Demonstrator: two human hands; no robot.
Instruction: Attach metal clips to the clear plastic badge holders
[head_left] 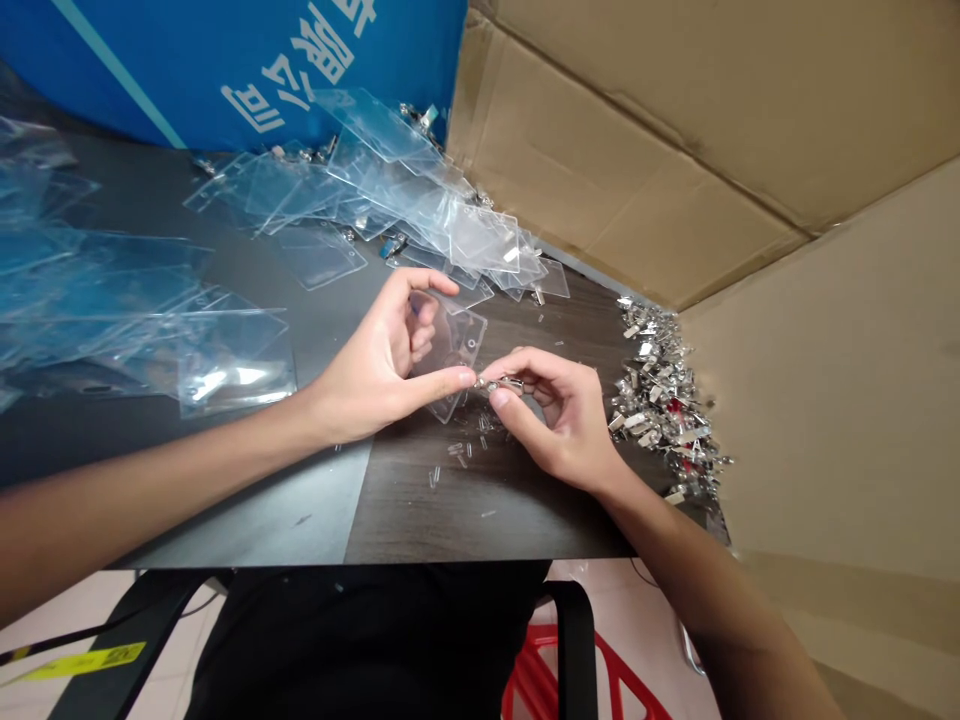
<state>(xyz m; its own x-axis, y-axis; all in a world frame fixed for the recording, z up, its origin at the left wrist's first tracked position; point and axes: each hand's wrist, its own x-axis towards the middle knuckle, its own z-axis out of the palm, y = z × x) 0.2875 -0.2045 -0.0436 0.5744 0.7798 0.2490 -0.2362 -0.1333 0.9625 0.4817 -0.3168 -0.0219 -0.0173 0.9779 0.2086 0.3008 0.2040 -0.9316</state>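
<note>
My left hand [390, 350] holds a clear plastic badge holder [466, 335] in front of me, its fingers curled and partly hidden, its thumb stretched to the right along the holder's slotted end. Between the thumb and fingers of my right hand [562, 410] is a small silver metal badge clip [511, 384]. The clip meets the left thumb tip at the holder's edge. Whether the clip's strap is joined to the holder is too small to tell. Several tiny clear plastic bits [457, 452] lie on the dark table just below the hands.
Behind my hands lies a heap of clear badge holders with clips [405, 190]. More clear holders [112, 310] are piled at left. Many metal clips [660, 390] are heaped at right against a cardboard wall [600, 170]. A blue panel [187, 60] stands at the back.
</note>
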